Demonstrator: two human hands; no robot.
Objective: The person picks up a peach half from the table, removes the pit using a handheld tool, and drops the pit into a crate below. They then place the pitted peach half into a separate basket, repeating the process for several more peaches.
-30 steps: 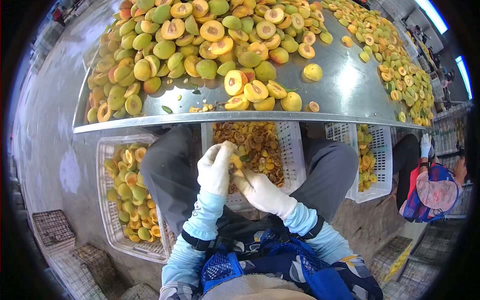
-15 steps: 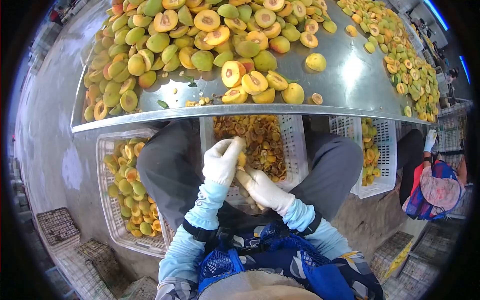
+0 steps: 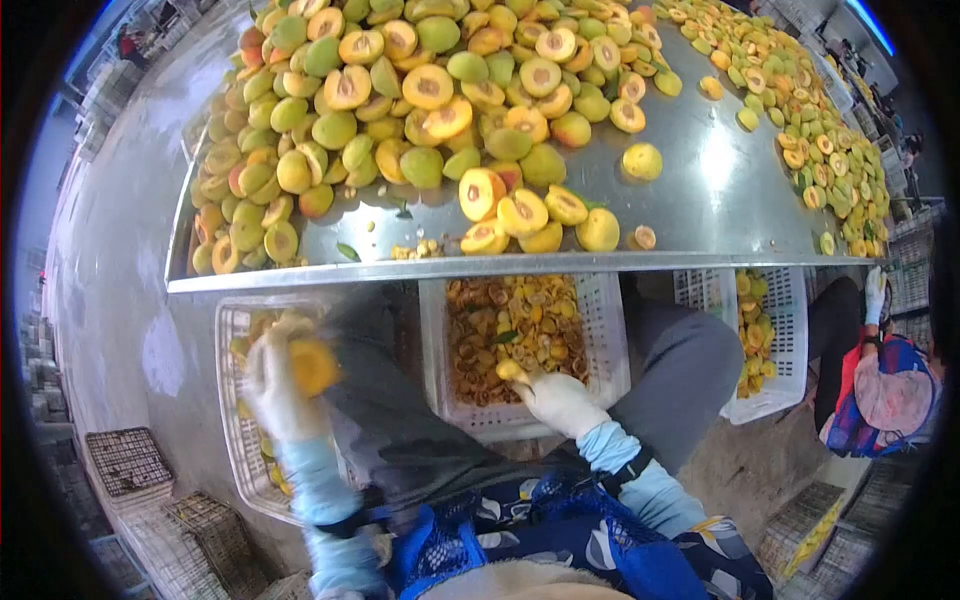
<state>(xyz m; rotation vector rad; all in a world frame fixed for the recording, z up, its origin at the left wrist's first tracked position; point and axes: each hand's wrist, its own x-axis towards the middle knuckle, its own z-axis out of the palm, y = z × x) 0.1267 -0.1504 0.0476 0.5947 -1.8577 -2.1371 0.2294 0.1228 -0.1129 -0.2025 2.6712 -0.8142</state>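
My left hand (image 3: 277,385), in a white glove and smeared by motion, is over the left crate (image 3: 228,400) of fruit halves. It holds an orange-fleshed peach half (image 3: 313,367), also blurred, on its inner side. My right hand (image 3: 562,402), gloved too, is over the near edge of the middle crate (image 3: 607,340). Its fingers are closed, with a small yellow piece of fruit (image 3: 512,370) at the tips; whether a tool is also in that hand is hidden. Brown pits and yellow scraps (image 3: 510,330) fill the middle crate.
Ahead stands a metal table (image 3: 690,190) with a raised rim, heaped with peaches (image 3: 430,90), many cut in half. A third crate (image 3: 790,350) is beyond my right knee. A co-worker (image 3: 880,390) sits at the far right. Stacked crates (image 3: 125,465) stand at the left.
My hands were together over the middle crate and have parted. The left swung left to the fruit crate with the peach half; the right stayed near the middle crate. The view shifted slightly.
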